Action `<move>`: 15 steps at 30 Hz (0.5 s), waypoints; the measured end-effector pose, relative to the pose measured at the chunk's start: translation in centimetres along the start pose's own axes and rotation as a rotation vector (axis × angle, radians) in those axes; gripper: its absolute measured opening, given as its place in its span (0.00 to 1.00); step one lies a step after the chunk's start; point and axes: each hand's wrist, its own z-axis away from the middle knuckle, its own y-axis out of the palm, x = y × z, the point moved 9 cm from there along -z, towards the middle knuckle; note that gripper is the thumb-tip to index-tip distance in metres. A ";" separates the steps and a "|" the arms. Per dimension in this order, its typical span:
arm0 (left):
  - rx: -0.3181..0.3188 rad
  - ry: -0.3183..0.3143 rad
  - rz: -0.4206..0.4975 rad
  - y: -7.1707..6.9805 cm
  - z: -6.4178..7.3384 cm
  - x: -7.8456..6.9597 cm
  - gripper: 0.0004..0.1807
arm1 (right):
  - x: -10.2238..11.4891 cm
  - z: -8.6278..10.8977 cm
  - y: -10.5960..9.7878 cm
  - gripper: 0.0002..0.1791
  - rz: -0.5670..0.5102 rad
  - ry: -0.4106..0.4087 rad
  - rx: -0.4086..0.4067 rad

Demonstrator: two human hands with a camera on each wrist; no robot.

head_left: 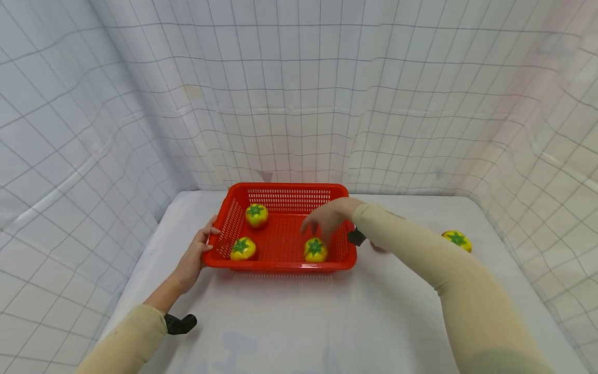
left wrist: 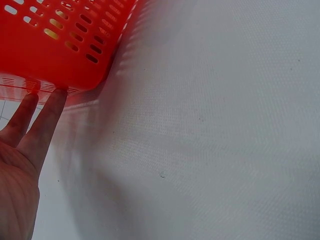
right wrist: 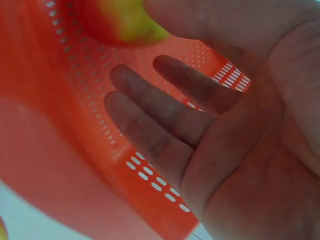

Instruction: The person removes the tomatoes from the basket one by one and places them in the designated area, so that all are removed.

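A red perforated plastic basket (head_left: 289,266) stands on the white table. Inside are three yellow-and-red tomato-like fruits with green leafy tops: one at the back left (head_left: 256,215), one at the front left (head_left: 243,249) and one at the front right (head_left: 315,250). My left hand (head_left: 192,259) is at the basket's left end; in the left wrist view, straight fingers (left wrist: 47,117) touch its outer side. My right hand (head_left: 328,218) is inside the right half of the basket, just above the front-right fruit. Its fingers (right wrist: 155,112) are spread and only slightly bent, holding nothing.
Another similar fruit (head_left: 457,241) lies on the table (head_left: 402,311) at the right. A reddish thing (head_left: 377,248) beside the basket is mostly hidden by my right forearm. White gridded sheets (head_left: 289,104) enclose the back and sides.
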 end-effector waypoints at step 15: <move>-0.002 0.013 0.008 0.0 -0.1 -0.1 0.21 | -0.5 -2.4 1.4 0.35 -0.080 0.047 0.135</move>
